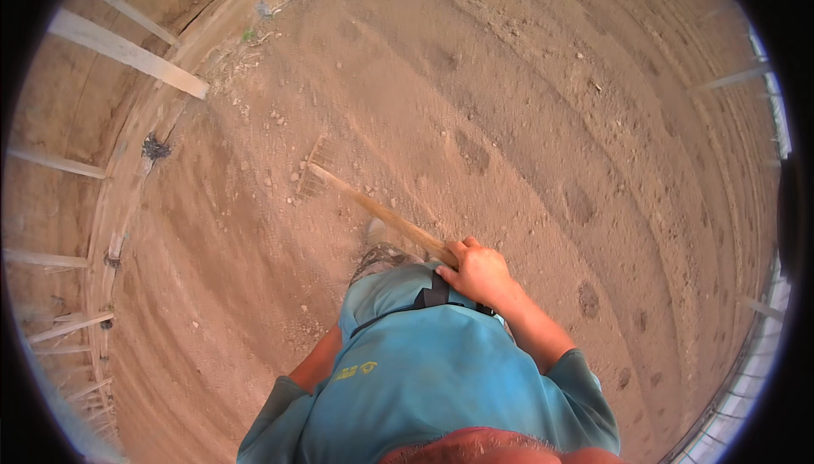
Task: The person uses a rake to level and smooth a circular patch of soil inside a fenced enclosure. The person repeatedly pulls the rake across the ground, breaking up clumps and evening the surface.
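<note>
- Rake (pixel 382 211): it slanted forward and left from the waist, its head (pixel 310 166) at the upper left, on or just above the soil (pixel 509 83); contact could not be told.
- Right hand (pixel 479 269): fingers wrapped around the near end of the handle (pixel 415 233). Left hand: hidden beyond the shirt (pixel 424 362); its hold could not be told.
- Risk, head: clods (pixel 292 200) lay around the tines and might have snagged them; a grip by the right hand alone—if it was alone—would have let the head twist.
- Risk, shoe (pixel 379 231): it showed close below the handle in this view, so a pull straight inward could have brought the tines against it.
- Count, near: one rake, one visible hand, one visible shoe; clods too many to number.
- Count, far: at least three dents (pixel 472 152) in the soil to the right; at least five pale struts (pixel 131 50) along the left edge.
</note>
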Available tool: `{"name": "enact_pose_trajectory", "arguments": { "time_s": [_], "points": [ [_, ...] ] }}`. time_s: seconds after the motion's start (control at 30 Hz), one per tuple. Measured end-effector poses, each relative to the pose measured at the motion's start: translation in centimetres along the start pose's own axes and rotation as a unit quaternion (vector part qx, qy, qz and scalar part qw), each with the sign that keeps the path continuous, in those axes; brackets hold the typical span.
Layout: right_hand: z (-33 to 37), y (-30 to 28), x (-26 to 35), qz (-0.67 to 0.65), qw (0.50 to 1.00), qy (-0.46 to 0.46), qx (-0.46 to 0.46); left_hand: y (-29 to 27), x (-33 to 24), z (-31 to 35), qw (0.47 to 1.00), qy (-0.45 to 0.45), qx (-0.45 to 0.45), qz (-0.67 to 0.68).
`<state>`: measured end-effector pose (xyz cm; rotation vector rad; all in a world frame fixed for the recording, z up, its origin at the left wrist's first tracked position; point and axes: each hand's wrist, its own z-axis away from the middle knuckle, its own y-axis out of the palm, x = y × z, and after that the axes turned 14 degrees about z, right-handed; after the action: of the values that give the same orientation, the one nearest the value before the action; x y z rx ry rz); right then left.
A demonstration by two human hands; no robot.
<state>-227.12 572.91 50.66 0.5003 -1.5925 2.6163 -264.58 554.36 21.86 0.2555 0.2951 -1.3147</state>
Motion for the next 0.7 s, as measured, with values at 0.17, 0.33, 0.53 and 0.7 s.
{"name": "enact_pose_trajectory", "arguments": {
  "time_s": [0.17, 0.33, 0.53, 0.7],
  "points": [
    [-2.1, -0.2, 0.7, -0.008, 0.997, 0.075, -0.019, -7.3, -11.5, -3.6, 0.999, 0.007, 0.020, 0.033],
    [-4.4, -1.2, 2.0, -0.043, 0.978, 0.194, -0.068, -9.1, -29.0, -9.5, 0.984, 0.150, -0.082, -0.059],
    [-3.5, -4.0, 5.1, -0.051, 0.950, 0.283, -0.123, -5.5, -38.7, -17.1, 0.994, 0.107, -0.006, 0.008],
    [-2.8, -1.2, 6.2, -0.071, 0.934, 0.322, -0.140, -0.2, -37.8, -17.2, 0.976, 0.044, 0.065, -0.203]
  ]
}}
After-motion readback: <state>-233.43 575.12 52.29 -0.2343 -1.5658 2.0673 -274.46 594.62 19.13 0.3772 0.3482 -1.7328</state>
